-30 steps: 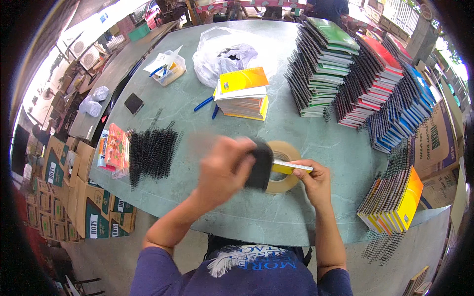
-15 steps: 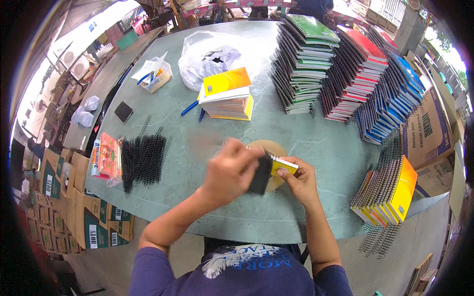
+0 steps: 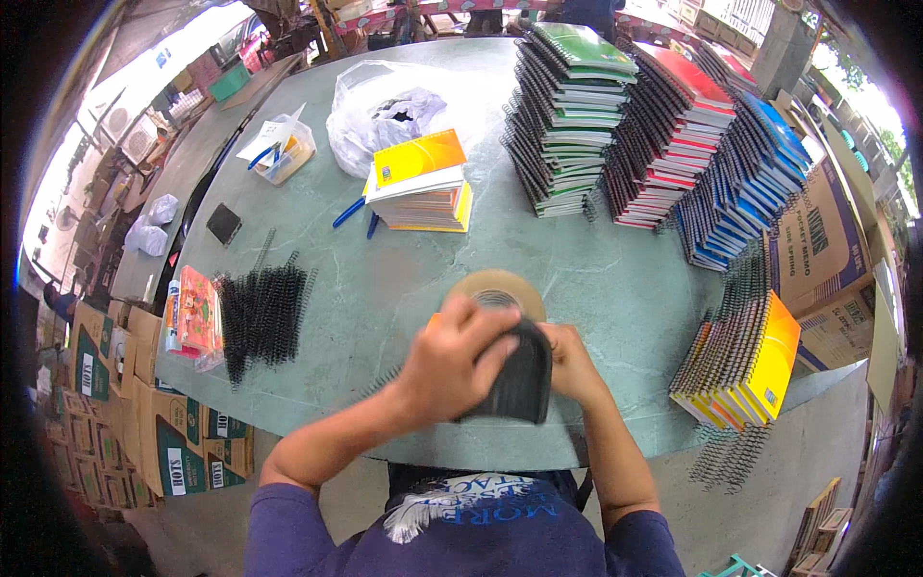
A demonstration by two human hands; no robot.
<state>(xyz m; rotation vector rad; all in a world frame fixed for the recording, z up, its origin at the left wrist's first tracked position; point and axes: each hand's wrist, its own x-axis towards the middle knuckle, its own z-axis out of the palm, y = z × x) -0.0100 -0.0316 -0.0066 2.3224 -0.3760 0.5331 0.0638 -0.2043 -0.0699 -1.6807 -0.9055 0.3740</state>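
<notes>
My left hand (image 3: 452,365), blurred by motion, has bent fingers above a dark curved sheet-like piece (image 3: 519,385). What its fingertips pinch is not clear. Past its wrist shows a smeared bit of black wire coil (image 3: 380,385). My right hand (image 3: 572,365) is closed at the other side of the dark piece; the small yellow notebook in it is almost wholly hidden, with a sliver of orange (image 3: 436,317) showing beyond my left knuckles. Behind both hands lies a round tan disc (image 3: 471,281) with a ringed middle.
Black spiral coils (image 3: 264,322) lie at the left by a red packet (image 3: 199,313). Farther back are a yellow notebook stack (image 3: 423,202), blue pens (image 3: 349,213), a plastic bag (image 3: 361,125) and a tub (image 3: 293,163). Tall bound stacks (image 3: 567,144) and yellow notebooks (image 3: 740,370) stand right.
The dark piece has swung toward me and now hides the yellow notebook that showed in my right hand. Both hands have shifted slightly; the blurred coil appears lower, nearer my left wrist.
</notes>
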